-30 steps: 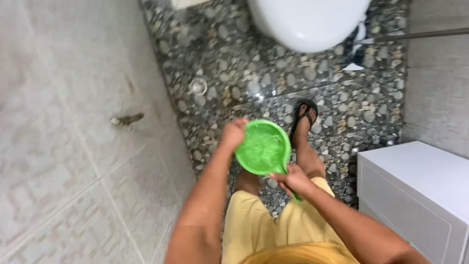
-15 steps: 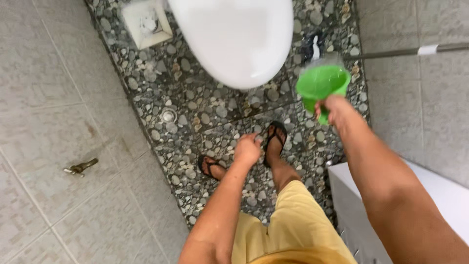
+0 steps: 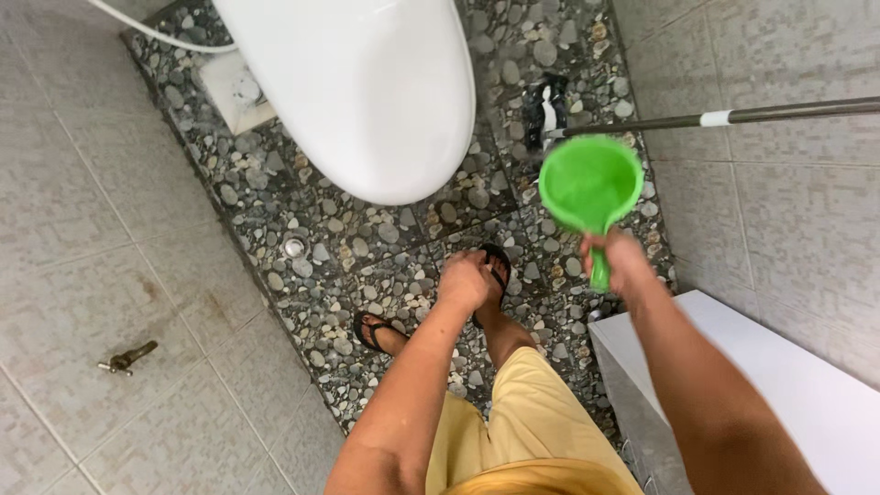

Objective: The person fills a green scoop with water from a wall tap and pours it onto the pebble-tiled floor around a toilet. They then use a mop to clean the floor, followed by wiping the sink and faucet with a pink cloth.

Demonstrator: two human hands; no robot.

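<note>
No pkgs or signs in view; only marking is a white band (image 3: pixel 715 118) round the grey metal pole (image 3: pixel 779 112) crossing the R wall tiles. Black/white item (image 3: pixel 547 108) on floor near pole's low end, can't tell what it is.

Green plastic dipper (image 3: pixel 589 184): round bowl, short handle, tilted so bowl opening faces cam, held in air over pebble floor (image 3: pixel 385 266) just R of toilet bowl (image 3: pixel 367 87). Water inside – can't tell.

R hand (image 3: pixel 616 261) fist closed round dipper handle, handle tip sticks out below the fingers. L hand (image 3: pixel 466 280) loosely curled, holds nothing, hangs above the feet.

Around: white toilet top centre, white hose (image 3: pixel 156 35) top L behind it, white square block (image 3: pixel 240 92) by its base. Round floor drain (image 3: pixel 294 247) L of feet. Black flip-flops (image 3: pixel 374 328) on both feet, yellow shorts (image 3: pixel 532 422). White cabinet (image 3: pixel 807 385) lower R, close under R arm. Metal tap (image 3: pixel 124 357) on L wall tiles.
</note>
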